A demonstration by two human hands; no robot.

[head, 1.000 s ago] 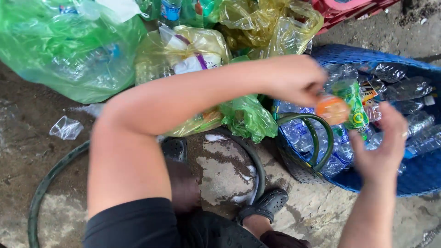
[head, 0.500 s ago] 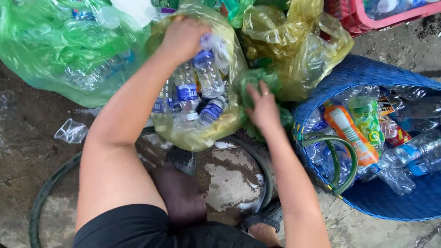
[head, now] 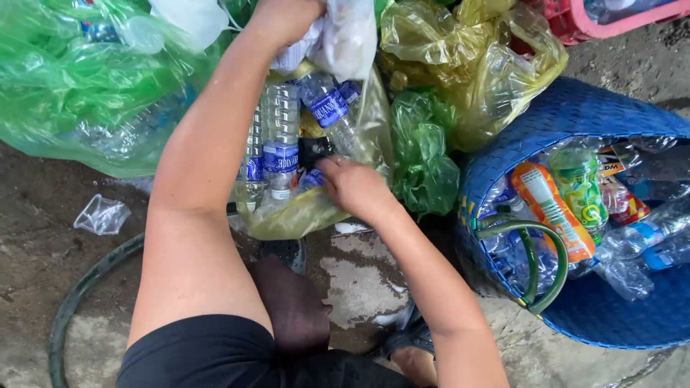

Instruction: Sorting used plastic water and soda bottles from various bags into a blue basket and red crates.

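The left hand [head: 284, 18] is raised at the top of the view, its fingers closed on the gathered top of a yellowish clear plastic bag [head: 316, 208] together with a bit of white plastic film [head: 348, 36], holding the bag's mouth up. The bag sits on the wet concrete ground [head: 36, 251] between the person's forearms and holds several clear plastic water bottles with blue labels [head: 280, 147], standing or leaning close together. The right hand [head: 352, 187] is sunk into the bag's opening just below the bottles, fingers curled downward among them; whether it grips one, I cannot tell, since the fingertips are hidden. To the left lies a big green translucent sack [head: 79, 93] stuffed with more bottles, and a small crumpled clear wrapper [head: 103, 214] lies apart on the ground. To the right of the yellowish bag stand a small green knotted bag [head: 424, 154] and a larger yellow bag [head: 489, 65], then a blue woven basket with a green handle [head: 503, 151] filled with mixed bottles.
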